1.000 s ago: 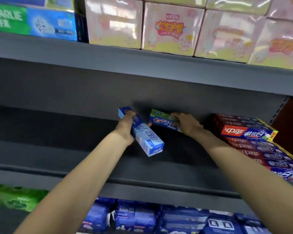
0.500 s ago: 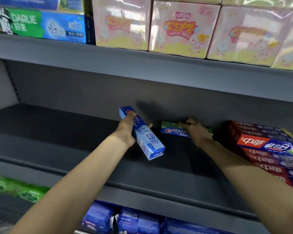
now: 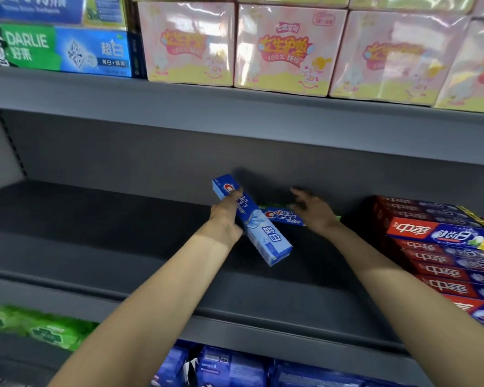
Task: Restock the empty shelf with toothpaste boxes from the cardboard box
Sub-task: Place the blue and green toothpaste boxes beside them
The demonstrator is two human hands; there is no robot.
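Observation:
My left hand (image 3: pixel 226 215) grips a blue toothpaste box (image 3: pixel 259 233), held tilted above the dark grey shelf (image 3: pixel 101 227). A green and blue Crest toothpaste box (image 3: pixel 281 215) lies flat near the back of the shelf. My right hand (image 3: pixel 312 209) hovers just above its right part with fingers spread and relaxed, holding nothing. The cardboard box is out of view.
Stacked red and blue toothpaste boxes (image 3: pixel 442 247) fill the shelf's right end. The shelf above carries pink packs (image 3: pixel 288 48) and Darlie boxes (image 3: pixel 59 48). Below are blue packs (image 3: pixel 229 367) and green packs (image 3: pixel 37 328).
My right hand set the Crest box flat at the back of the shelf, then let go and lifted off it. My left hand kept holding the blue box.

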